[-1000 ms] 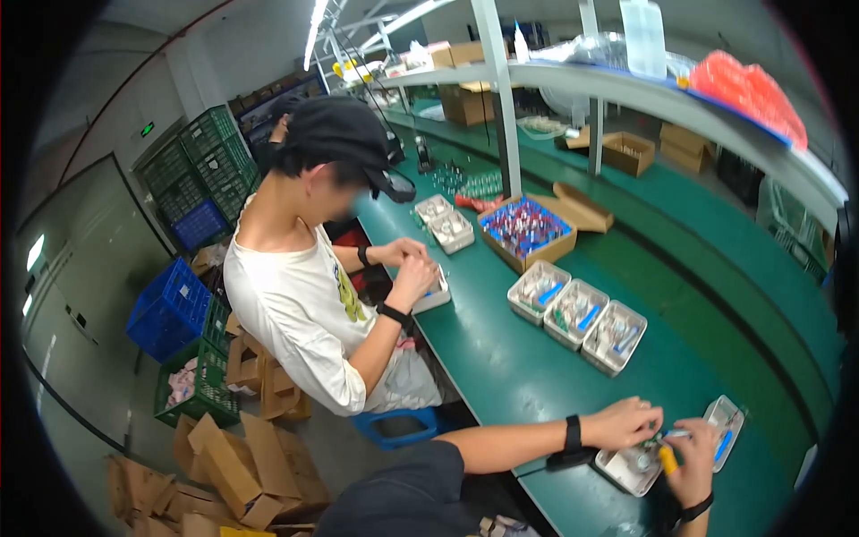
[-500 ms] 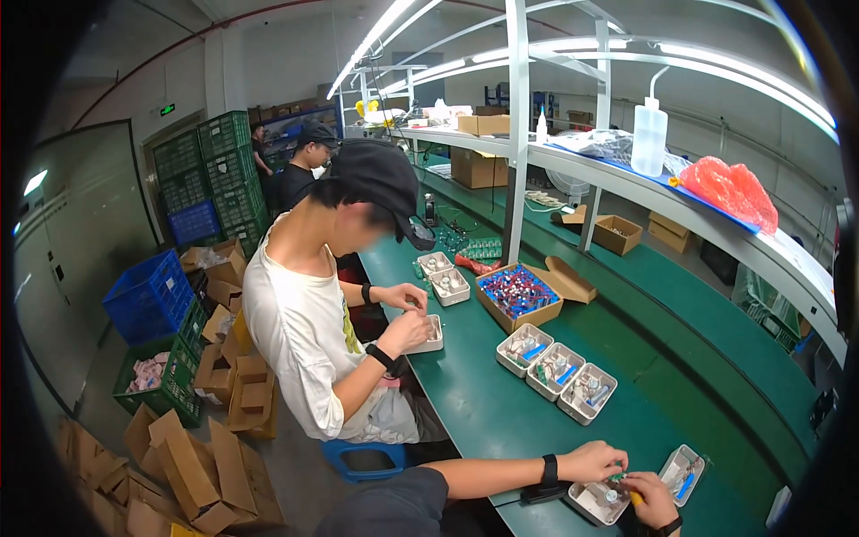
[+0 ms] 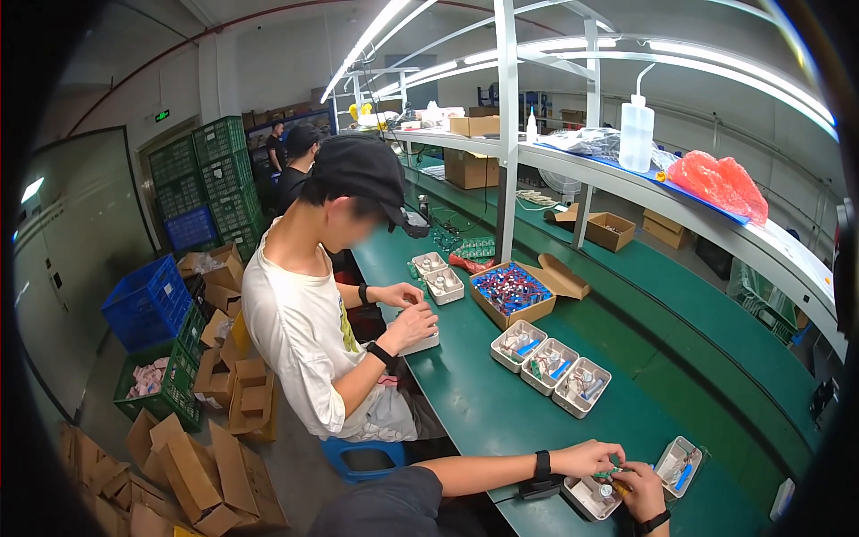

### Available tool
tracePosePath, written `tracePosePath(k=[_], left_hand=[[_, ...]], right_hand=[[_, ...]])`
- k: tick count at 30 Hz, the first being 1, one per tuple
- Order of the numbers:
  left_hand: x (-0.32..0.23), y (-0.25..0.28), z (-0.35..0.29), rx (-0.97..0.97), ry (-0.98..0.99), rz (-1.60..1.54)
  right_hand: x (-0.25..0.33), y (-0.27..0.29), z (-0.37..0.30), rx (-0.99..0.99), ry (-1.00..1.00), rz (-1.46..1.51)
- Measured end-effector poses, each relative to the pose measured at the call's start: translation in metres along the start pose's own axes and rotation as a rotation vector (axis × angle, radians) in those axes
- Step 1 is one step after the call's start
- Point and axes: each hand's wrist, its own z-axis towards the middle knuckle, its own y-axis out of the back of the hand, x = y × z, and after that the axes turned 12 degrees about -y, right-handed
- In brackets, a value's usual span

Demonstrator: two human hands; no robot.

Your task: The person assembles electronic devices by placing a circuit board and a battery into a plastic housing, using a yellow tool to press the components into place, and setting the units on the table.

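At the near right of the bench, my left hand (image 3: 587, 458) pinches a small green circuit board (image 3: 608, 473) over an open white plastic case (image 3: 580, 507). Closed around a tool with a yellow handle (image 3: 621, 489), my right hand (image 3: 641, 490) sits at the right side of that case, close to the board. The tool's tip is hidden, so its kind is unclear. A round whitish part (image 3: 604, 491) shows inside the case. Just right of my hands lies another white case (image 3: 678, 466), holding a blue cylinder and wires.
Three white cases (image 3: 551, 366) with wired parts stand in a row ahead. Beyond them sits a carton of small blue and red parts (image 3: 512, 291). On the left a seated co-worker (image 3: 300, 304) works over a case. A shelf (image 3: 644, 183) with bottles overhangs the bench.
My right hand has shifted up and left, closer to the left hand and the circuit board, and its tool's handle shows less. The whole view has shifted slightly.
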Motion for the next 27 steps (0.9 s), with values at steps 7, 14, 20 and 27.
tracePosePath(k=[7,14,20,27], left_hand=[[0.003,-0.004,-0.02,-0.258,-0.169,0.586],[-0.025,-0.009,-0.053,-0.047,0.207,0.738],[-0.008,-0.004,-0.038,0.054,0.197,0.617],[-0.012,0.021,-0.018,0.137,0.209,0.498]], right_hand=[[-0.002,-0.008,-0.001,-0.069,0.01,-0.032],[-0.002,-0.016,-0.007,-0.05,-0.108,0.041],[0.001,-0.016,-0.009,-0.181,-0.128,0.008],[0.009,-0.013,0.002,-0.216,-0.217,0.073]])
